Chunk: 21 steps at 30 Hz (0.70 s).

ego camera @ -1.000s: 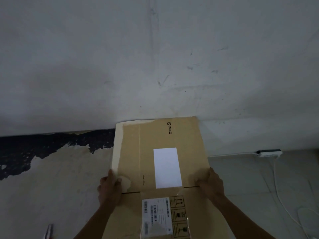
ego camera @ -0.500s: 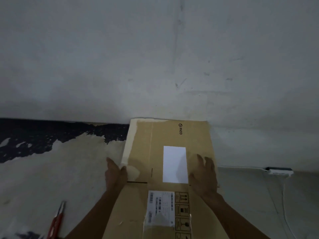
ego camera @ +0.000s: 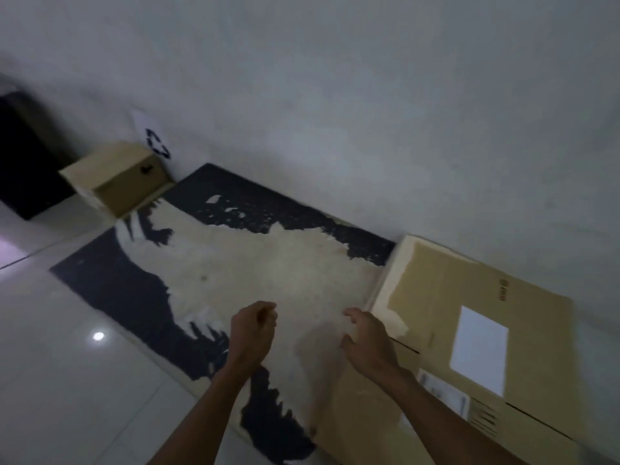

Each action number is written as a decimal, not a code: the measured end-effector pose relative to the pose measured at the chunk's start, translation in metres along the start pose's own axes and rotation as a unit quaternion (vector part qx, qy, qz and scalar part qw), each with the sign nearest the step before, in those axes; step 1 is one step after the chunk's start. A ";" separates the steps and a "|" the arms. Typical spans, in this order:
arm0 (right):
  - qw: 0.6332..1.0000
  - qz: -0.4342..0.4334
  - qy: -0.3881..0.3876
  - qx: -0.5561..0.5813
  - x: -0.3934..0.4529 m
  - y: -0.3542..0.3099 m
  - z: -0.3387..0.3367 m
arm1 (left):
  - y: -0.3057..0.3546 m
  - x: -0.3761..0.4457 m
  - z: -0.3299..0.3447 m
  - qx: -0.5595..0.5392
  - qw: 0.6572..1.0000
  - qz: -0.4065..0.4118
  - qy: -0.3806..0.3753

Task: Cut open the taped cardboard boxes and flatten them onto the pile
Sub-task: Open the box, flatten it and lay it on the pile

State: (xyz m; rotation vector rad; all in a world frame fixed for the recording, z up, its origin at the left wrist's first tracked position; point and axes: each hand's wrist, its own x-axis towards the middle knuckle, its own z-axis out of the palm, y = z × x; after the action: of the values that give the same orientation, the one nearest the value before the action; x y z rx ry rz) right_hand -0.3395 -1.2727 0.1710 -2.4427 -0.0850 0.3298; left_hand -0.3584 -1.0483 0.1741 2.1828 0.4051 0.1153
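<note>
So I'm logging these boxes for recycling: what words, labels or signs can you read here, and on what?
Recycling-arrows symbol, no words: on the white sheet on the wall behind the small box.
Round logo and brand word: on the flat box, too blurred to read.
Blank white label: no text.
Shipping label and handling symbols: too blurred to read.

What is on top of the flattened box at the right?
On the flat box lie a white label and a shipping sticker. No hand touches it. What lies beneath it is covered.
</note>
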 end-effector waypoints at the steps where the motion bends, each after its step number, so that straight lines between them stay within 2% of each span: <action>1: 1.000 -0.011 -0.011 -0.003 0.004 -0.019 0.013 | -0.014 0.000 -0.017 -0.007 1.000 -0.012 0.009; 4: 0.999 -0.040 -0.031 0.000 0.014 -0.076 0.057 | -0.055 0.001 -0.069 -0.018 0.999 -0.041 0.012; 10: 0.992 -0.094 -0.075 0.029 0.030 -0.193 0.146 | -0.136 0.016 -0.174 0.023 0.995 -0.036 0.087; 13: 0.988 -0.113 -0.097 0.031 0.038 -0.243 0.185 | -0.175 0.022 -0.219 0.008 0.993 -0.060 0.106; 21: 0.973 -0.164 -0.165 0.009 0.084 -0.361 0.269 | -0.243 0.067 -0.310 -0.023 0.982 -0.108 0.152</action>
State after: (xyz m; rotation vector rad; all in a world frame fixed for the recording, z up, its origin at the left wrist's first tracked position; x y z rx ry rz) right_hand -0.3195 -0.8151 0.1779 -2.2827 -0.6185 0.5784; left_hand -0.4256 -0.6548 0.1637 2.0647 0.8007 0.3360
